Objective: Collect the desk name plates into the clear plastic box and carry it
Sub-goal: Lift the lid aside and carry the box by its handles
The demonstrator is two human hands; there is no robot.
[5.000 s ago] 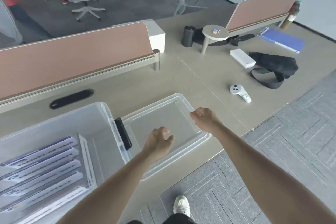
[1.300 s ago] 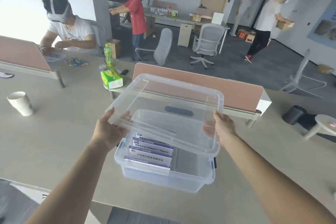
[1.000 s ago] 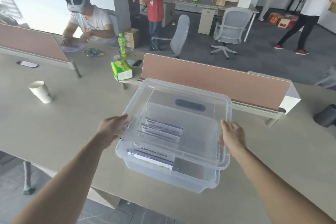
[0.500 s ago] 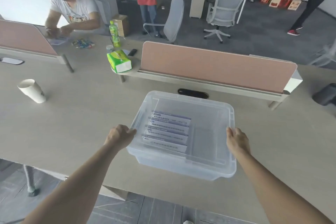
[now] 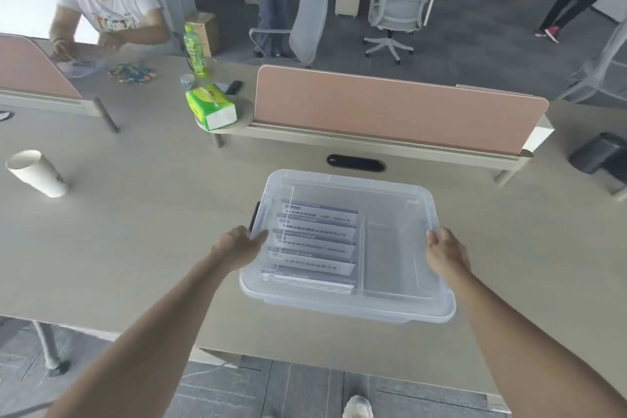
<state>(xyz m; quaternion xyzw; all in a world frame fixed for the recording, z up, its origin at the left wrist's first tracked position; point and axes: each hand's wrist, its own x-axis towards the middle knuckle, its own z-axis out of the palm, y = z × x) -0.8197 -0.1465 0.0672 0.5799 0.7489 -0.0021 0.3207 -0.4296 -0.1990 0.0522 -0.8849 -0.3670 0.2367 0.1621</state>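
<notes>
The clear plastic box (image 5: 397,258) sits on the beige desk in front of me with its clear lid (image 5: 349,187) lying flat on top. Through the lid I see several white and purple name plates (image 5: 317,244) stacked in the left half; the right half looks bare. My left hand (image 5: 239,246) presses on the box's left edge beside a black latch. My right hand (image 5: 446,253) grips the right edge of the lid and box.
A pink divider panel (image 5: 393,108) runs behind the box, with a black cable slot (image 5: 355,163) between. A paper cup (image 5: 35,173) stands far left, a green tissue pack (image 5: 211,107) and bottle (image 5: 194,51) beyond. A seated person and others stand behind. The desk edge is near my feet.
The lid, held above the box a second ago, has come down onto the box and now lies flat on it. Both hands followed it down to the box's sides.
</notes>
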